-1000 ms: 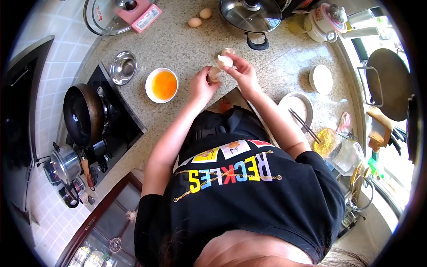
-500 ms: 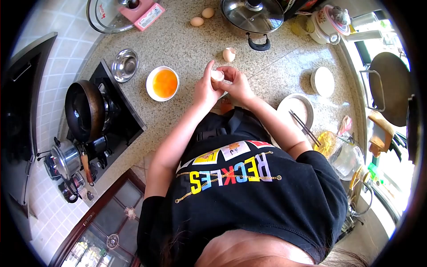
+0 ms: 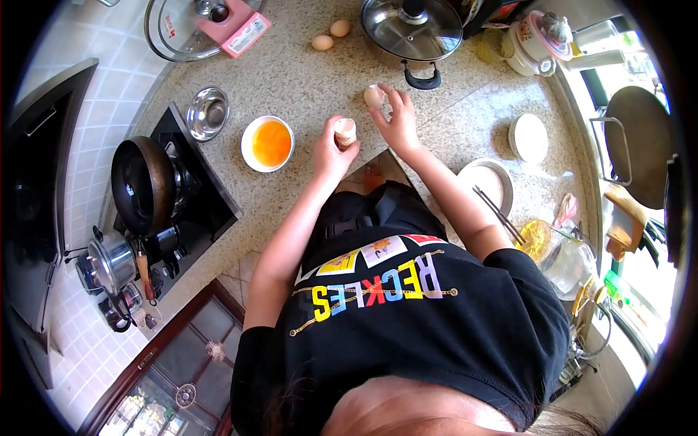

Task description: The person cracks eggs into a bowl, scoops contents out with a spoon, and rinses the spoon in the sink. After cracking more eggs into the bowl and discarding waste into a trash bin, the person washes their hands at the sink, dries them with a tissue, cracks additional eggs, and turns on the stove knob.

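Observation:
My left hand (image 3: 334, 151) is wrapped round stacked eggshells (image 3: 345, 132) near the counter's front edge, their broken rim facing up. To its right, my right hand (image 3: 397, 122) has its fingers against another eggshell (image 3: 374, 97), thumb on one side and fingertips on the other. Left of my hands stands a white bowl (image 3: 247, 142) with orange-yellow egg in it. Two whole eggs (image 3: 331, 36) lie farther back on the speckled counter (image 3: 313, 80).
A lidded pot (image 3: 412, 33) stands at the back. At the left are a steel bowl (image 3: 208, 113) and a wok (image 3: 143, 187) on the stove. To the right are a white bowl (image 3: 528, 139) and a pan (image 3: 486, 182) with chopsticks (image 3: 499, 214) across it.
My hands have moved apart from each other. The left now holds the stacked shells alone, and the right has reached forward to the shell that lay on the counter.

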Tool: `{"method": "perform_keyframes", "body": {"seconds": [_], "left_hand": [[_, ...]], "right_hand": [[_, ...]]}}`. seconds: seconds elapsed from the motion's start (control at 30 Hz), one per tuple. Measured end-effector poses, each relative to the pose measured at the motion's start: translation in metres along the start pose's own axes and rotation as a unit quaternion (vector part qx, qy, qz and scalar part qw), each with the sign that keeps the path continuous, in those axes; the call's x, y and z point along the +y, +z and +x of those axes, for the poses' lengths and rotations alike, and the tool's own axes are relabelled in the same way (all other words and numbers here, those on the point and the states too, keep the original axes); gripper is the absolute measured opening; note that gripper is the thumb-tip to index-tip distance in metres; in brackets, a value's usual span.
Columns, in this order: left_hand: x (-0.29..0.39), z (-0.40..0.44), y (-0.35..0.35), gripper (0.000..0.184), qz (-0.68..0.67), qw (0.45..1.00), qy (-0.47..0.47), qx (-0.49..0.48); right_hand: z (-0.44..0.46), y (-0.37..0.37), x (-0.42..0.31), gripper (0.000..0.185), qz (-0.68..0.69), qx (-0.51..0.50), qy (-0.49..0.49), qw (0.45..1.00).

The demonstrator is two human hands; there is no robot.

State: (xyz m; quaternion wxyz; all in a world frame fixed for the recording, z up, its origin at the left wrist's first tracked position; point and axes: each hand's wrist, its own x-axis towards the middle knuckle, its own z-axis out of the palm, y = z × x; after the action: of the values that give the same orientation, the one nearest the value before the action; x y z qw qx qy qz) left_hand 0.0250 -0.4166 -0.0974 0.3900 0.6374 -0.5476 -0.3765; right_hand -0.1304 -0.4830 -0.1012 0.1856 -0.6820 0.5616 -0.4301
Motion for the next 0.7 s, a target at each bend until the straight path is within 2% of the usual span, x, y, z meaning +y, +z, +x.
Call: {"method": "perform_keyframes", "body": {"seconds": [0.13,0.2,0.27,0.33,0.4,0.47,0.5,0.53,0.6,0.7], "left_hand": [[-0.004,-0.002,-0.001,0.053,0.0,1.0,0.0,-0.01],[-0.004,-0.007,-0.002,0.054,0.021,1.0,0.001,-0.013],[-0.006,-0.008,-0.002,0.054,0.058,0.998,0.006,-0.024],[-0.007,-0.007,-0.003,0.054,0.069,0.997,-0.006,-0.038],[0.002,-0.007,-0.005,0.054,0.085,0.994,-0.023,-0.057],[0.011,-0.006,-0.005,0.054,0.065,0.994,-0.029,-0.081],[0.016,-0.006,-0.005,0.054,0.045,0.993,-0.039,-0.1],[0.02,-0.007,-0.005,0.054,0.046,0.992,-0.032,-0.113],[0.025,-0.01,0.0,0.054,0.058,0.991,-0.034,-0.118],[0.012,-0.022,0.006,0.055,0.049,0.985,-0.012,-0.166]], "right_hand": [[0.006,0.023,0.026,0.04,-0.015,0.01,-0.023,1.0],[0.009,0.028,0.03,0.04,0.051,-0.08,0.073,0.993],[0.008,0.028,0.026,0.039,0.051,-0.087,0.099,0.99],[0.007,0.022,0.016,0.036,0.188,-0.071,0.106,0.974],[0.002,0.003,-0.013,0.042,0.354,-0.112,0.176,0.912],[-0.01,-0.01,-0.033,0.056,0.466,-0.15,0.218,0.844],[-0.019,-0.011,-0.035,0.061,0.475,-0.163,0.229,0.833],[-0.029,-0.012,-0.035,0.058,0.439,-0.171,0.216,0.855],[-0.046,-0.017,-0.035,0.052,0.422,-0.157,0.224,0.864],[-0.075,-0.027,-0.041,0.047,0.403,-0.096,0.228,0.881]]}}
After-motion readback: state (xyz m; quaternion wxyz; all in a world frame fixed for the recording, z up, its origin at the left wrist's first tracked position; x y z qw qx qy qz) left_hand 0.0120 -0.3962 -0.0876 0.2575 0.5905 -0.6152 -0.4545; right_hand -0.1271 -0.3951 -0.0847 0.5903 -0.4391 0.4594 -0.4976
